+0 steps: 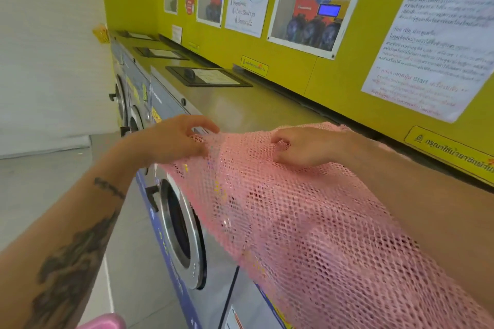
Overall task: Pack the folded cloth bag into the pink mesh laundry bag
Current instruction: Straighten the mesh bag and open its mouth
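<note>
The pink mesh laundry bag lies draped over the front edge of the washing machine, hanging down toward five o'clock. The left hand pinches the bag's edge at about nine o'clock from the bag's top. The right hand has its fingers curled into the mesh near twelve o'clock. Both hands look like they are trying to find the opening. I cannot see the folded cloth bag anywhere. The mesh is soft and floppy, so the bag could slide off the smooth machine top if a hand lets go. Fingers could also catch in the little holes.
</note>
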Demonstrator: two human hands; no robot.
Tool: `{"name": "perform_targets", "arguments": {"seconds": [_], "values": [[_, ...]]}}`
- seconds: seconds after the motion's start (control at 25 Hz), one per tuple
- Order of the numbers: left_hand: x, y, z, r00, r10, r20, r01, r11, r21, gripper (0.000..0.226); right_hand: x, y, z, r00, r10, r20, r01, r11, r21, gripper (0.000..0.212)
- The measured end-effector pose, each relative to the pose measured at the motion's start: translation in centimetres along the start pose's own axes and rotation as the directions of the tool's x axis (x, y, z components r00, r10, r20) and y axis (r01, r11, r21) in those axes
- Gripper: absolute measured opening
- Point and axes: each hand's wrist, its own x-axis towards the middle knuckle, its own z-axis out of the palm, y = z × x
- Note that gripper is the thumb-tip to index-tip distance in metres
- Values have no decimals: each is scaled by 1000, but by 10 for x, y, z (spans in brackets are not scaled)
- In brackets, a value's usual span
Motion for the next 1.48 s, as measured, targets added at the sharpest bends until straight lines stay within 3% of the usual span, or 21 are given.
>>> {"name": "perform_targets", "arguments": {"seconds": [0.16, 0.36, 0.48, 0.6, 0.8, 0.92, 1.04, 1.16, 1.28, 1.48], "values": [[8, -31, 39, 971, -72, -230, 111, 980, 163, 40, -1, 13, 9, 996, 0, -92, 4, 999, 37, 51], [9, 4, 73, 932, 201, -303, -175, 978, 111, 35, -7, 39, 9, 984, 124, -127, -125, 992, 3, 55], [21, 27, 79, 896, 263, -358, -245, 965, 97, 30, -15, 64, 7, 971, 186, -150, -178, 982, 68, 53], [48, 46, 78, 906, 316, -281, -277, 946, 170, 28, -26, 97, -1, 931, 296, -214, -277, 954, 114, 54], [116, 90, 90, 939, 343, -15, -326, 906, 268, 27, -48, 156, -11, 833, 527, -172, -519, 850, 91, 46], [169, 115, 108, 939, 319, 127, -343, 882, 323, 30, -50, 176, -3, 797, 581, -166, -564, 813, 144, 40], [219, 127, 135, 931, 278, 237, -349, 869, 352, 8, -48, 185, 1, 779, 594, -203, -564, 804, 190, 34], [257, 133, 162, 929, 239, 282, -344, 840, 420, 9, -45, 191, 3, 762, 606, -230, -565, 795, 221, 26], [278, 141, 179, 942, 236, 238, -319, 846, 426, 10, -42, 196, 4, 730, 637, -248, -589, 770, 243, 26], [302, 140, 191, 951, 209, 227, -279, 896, 344, 8, -34, 203, -1, 659, 684, -313, -649, 728, 222, 15]]}}
